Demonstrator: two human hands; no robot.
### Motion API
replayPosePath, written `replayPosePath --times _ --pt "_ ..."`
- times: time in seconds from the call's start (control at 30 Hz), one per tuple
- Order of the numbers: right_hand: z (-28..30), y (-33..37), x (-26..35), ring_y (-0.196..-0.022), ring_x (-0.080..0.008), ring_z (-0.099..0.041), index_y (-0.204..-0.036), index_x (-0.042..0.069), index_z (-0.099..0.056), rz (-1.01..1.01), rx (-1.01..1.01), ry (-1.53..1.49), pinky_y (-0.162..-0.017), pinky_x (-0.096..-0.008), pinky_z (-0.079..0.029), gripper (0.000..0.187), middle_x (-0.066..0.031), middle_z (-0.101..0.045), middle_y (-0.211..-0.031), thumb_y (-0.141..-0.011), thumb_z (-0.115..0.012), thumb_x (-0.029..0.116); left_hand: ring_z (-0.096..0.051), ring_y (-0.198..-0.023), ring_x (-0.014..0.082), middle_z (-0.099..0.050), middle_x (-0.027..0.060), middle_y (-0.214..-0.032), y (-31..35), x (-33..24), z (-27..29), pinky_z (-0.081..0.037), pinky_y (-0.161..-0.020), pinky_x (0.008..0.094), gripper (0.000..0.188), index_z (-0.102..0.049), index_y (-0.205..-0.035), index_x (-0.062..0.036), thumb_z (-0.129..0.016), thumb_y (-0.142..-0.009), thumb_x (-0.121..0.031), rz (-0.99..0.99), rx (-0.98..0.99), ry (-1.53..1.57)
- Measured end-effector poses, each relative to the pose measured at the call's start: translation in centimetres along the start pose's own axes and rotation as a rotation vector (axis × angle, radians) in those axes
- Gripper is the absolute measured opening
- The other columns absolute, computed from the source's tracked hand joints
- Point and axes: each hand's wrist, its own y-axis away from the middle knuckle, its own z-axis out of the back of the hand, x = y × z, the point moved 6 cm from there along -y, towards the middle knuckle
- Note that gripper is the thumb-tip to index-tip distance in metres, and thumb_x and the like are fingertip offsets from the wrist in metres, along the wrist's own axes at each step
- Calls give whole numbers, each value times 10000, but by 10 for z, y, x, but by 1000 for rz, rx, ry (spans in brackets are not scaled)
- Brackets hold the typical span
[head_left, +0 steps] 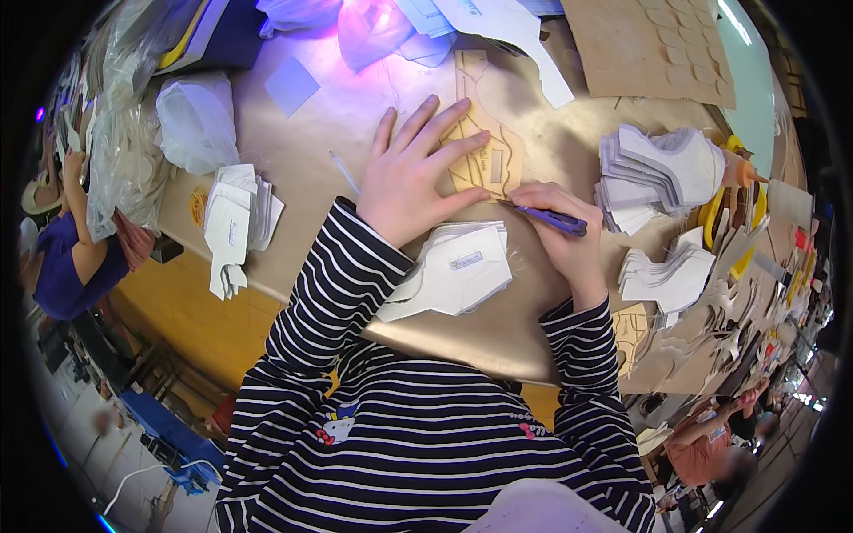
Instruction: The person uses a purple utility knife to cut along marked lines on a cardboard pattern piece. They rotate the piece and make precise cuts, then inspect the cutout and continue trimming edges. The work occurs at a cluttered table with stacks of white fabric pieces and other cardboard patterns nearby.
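Observation:
My left hand (pixel 422 169) lies flat with fingers spread on a tan pattern template (pixel 500 124) that has dark lines and cut-out slots. Beneath the template is the brown table cover (pixel 346 80). A slim purple pen (pixel 558 220) is gripped in my right hand (pixel 566 244), its tip at the template's lower edge by my left thumb. Just below both hands rests a stack of white cut pieces (pixel 458 275), a small printed mark on the top one.
More white pieces lie in stacks at left (pixel 233 222) and right (pixel 662 169). Yellow-handled scissors (pixel 711 218) are beyond the right stack. A brown sheet (pixel 644 44) covers the far right; a plastic bag (pixel 197 120) sits far left. People work on both sides.

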Motion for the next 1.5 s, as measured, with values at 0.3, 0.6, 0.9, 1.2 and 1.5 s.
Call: replayPosePath --times 0.3,0.6,0.9,1.2,1.5 --pt "6 -5 -1 -920 -253 -698 -937 -18 -700 8 119 -23 -826 -317 -534 210 -118 -722 -938 -749 -668 -106 -395 -1374 325 -467 16 -1477 -1 -2 2 -226 -1134 582 588 -634 -1264 -287 -756 -726 -491 -4 -2 0" --pt "7 -2 0 -929 -261 -698 -932 -22 -694 55 139 -6 -830 -318 -535 223 -124 -719 -937 -736 -660 -123 -395 -1375 326 -474 14 -1471 -1 -3 3 -227 -1135 580 586 -640 -1253 -280 -758 -721 -496 -5 -15 1" --pt "8 -2 0 -905 -242 -693 -922 -28 -690 41 140 -37 -820 -304 -530 207 -127 -717 -934 -742 -655 -125 -392 -1378 310 -475 9 -1469 0 -3 3 -218 -1144 573 587 -640 -1253 -284 -753 -721 -505 -8 -20 2" --pt "18 11 5 -941 -246 -673 -1006 -22 -690 105 -167 21 -828 -317 -525 235 -131 -695 -988 -785 -658 -96 -341 -1407 309 -445 44 -1488 4 -2 0 -190 -1158 569 562 -596 -1309 -227 -704 -810 -464 -50 -12 13" --pt "11 55 16 -1067 -279 -637 -1148 24 -673 129 -241 395 -902 -329 -509 335 -144 -621 -1213 -831 -605 -61 -598 -1063 311 -634 141 -1133 33 31 66 -456 -945 400 346 -653 -1090 -54 -718 -837 -282 137 -396 434"
